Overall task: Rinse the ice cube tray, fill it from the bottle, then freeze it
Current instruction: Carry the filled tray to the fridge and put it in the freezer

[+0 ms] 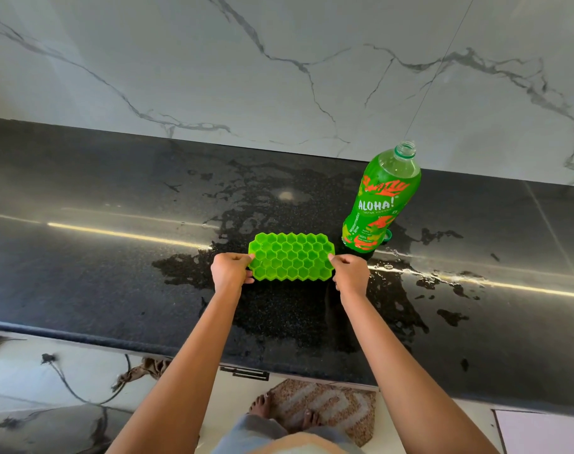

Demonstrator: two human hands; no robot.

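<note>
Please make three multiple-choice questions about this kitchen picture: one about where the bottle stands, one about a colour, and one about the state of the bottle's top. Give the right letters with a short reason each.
1. Where does the bottle stand relative to the ice cube tray?
A. To the tray's right, nearer the wall
B. To the tray's left
C. On top of the tray

2. What colour is the ice cube tray?
A. Blue
B. Bright green
C. White

3. What is the state of the bottle's top?
A. Capped
B. Covered by a hand
C. Open, without cap

Answers:
1. A: the bottle rises just beyond the tray's right end, toward the marble wall.
2. B: its honeycomb cells are bright green; the left hand and right hand grip its two short ends.
3. C: the clear neck shows bare, with no cap on it.
</note>
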